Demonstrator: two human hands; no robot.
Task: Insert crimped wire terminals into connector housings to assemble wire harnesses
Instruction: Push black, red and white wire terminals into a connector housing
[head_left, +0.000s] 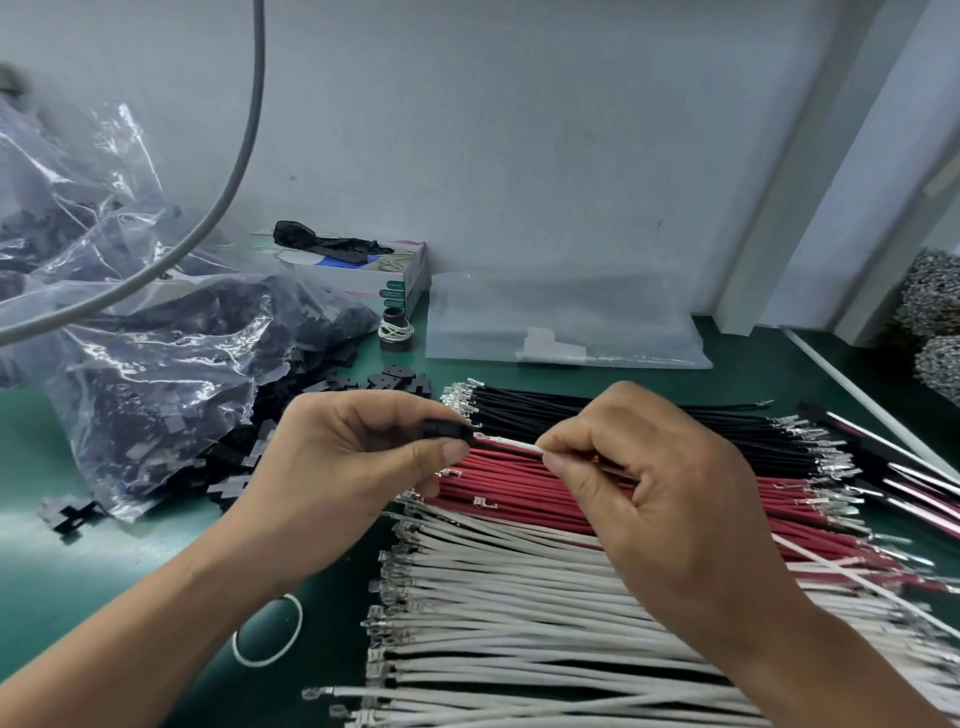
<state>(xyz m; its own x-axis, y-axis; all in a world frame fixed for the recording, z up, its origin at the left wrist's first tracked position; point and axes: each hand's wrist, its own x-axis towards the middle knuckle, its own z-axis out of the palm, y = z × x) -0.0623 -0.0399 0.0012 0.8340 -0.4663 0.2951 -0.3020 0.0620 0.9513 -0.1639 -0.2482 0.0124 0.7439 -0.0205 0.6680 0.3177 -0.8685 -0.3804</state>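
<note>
My left hand (353, 462) pinches a small black connector housing (441, 430) between thumb and fingers. My right hand (660, 493) pinches a white wire (511, 443) near its end; the wire's metal terminal (479, 437) sits right at the housing's opening. Whether the terminal is inside the housing I cannot tell. Under both hands lie rows of crimped wires on the green mat: black wires (623, 415) farthest, red wires (519, 483) in the middle, white wires (493, 597) nearest.
A clear plastic bag (130, 312) of black housings spills loose housings (395, 382) at the left. A tissue box (363, 275), a black ring (396, 332), a flat clear bag (561, 322) and a white rubber band (267, 631) lie around. Finished harnesses (893, 467) rest at right.
</note>
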